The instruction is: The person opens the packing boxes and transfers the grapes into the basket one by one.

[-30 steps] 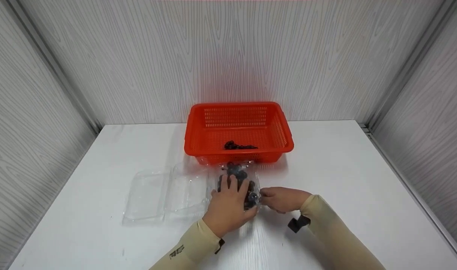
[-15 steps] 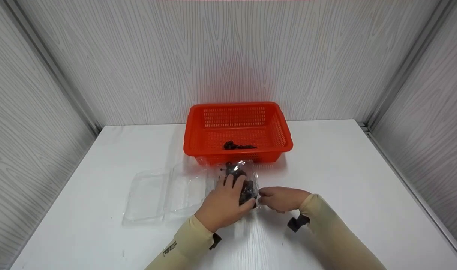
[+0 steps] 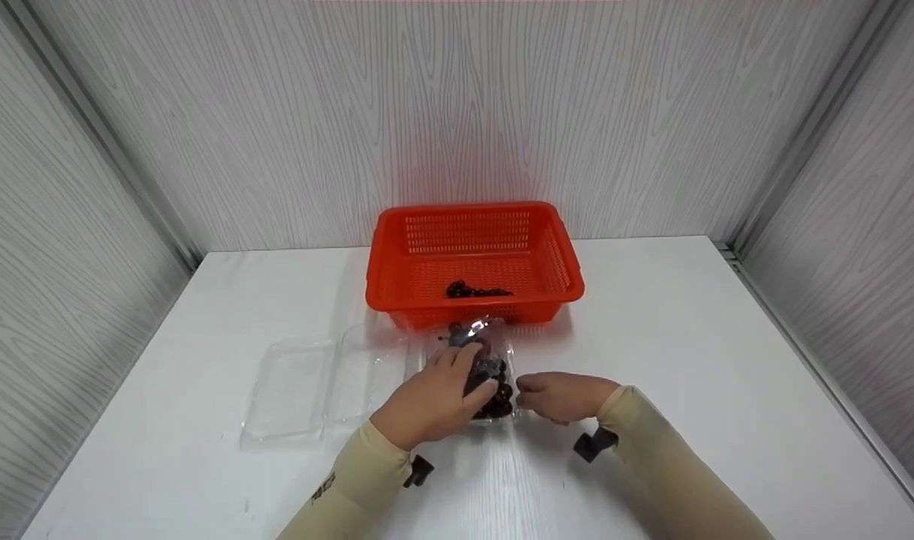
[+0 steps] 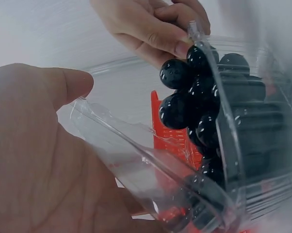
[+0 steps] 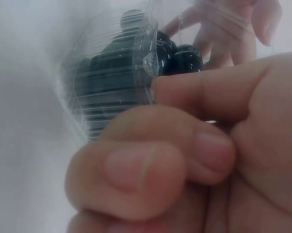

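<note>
A clear plastic clamshell box (image 4: 228,121) of dark grapes (image 4: 175,110) stands in front of the basket. Its lid (image 4: 121,138) is tilted up toward the left, and the grapes show in the gap. My left hand (image 3: 427,399) holds the lid from outside, thumb at the lid's free edge, fingers extended along its outer face. On the other side my right hand (image 3: 565,394) pinches the box's right rim between thumb and bent fingers; the right wrist view shows those curled fingers large in front of the ridged wall.
Behind the box is a red perforated basket (image 3: 475,305) with a small dark bunch (image 3: 477,291) inside. Clear empty plastic trays (image 3: 288,390) lie to the left. Wood-grained panels (image 3: 457,105) enclose the white table (image 3: 651,315) at the back and both sides.
My left hand has shifted left and tilted from lying over the grapes, and the lid has risen with it, baring more grapes. The right hand stays at the rim.
</note>
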The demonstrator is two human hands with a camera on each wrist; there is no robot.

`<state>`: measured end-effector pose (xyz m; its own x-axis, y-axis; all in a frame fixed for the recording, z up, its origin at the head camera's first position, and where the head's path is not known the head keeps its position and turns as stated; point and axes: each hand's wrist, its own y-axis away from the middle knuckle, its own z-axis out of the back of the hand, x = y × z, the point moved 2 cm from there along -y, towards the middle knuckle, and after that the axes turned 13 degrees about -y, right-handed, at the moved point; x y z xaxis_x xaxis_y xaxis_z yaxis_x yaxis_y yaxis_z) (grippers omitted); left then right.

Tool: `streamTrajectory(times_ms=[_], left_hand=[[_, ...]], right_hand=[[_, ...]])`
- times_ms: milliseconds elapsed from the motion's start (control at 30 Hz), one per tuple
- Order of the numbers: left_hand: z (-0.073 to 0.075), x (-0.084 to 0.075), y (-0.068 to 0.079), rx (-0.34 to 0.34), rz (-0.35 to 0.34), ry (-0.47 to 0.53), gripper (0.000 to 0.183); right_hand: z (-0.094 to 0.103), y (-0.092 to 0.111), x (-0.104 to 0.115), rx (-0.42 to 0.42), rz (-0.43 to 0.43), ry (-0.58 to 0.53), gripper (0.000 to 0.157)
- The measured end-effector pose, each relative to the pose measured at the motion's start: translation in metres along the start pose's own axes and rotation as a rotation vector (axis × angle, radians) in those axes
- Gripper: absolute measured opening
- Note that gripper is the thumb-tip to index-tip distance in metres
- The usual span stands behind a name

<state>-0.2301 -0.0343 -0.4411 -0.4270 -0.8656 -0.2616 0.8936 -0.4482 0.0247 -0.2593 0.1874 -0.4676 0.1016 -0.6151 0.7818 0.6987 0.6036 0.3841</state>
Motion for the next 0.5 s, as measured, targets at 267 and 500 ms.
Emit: streamTrajectory(times_ms=[267,500], left_hand=[[0.002,0.0,0.0,0.014,0.005,0.009,0.082],[-0.003,-0.012,-0.003,-0.122,-0.009,-0.197,0.076]], right_hand=[[0.001,0.0,0.0,-0.033,-0.027,0.048,0.028],[0.002,-0.001,0.005,-0.166,0.01,0.16,0.023]])
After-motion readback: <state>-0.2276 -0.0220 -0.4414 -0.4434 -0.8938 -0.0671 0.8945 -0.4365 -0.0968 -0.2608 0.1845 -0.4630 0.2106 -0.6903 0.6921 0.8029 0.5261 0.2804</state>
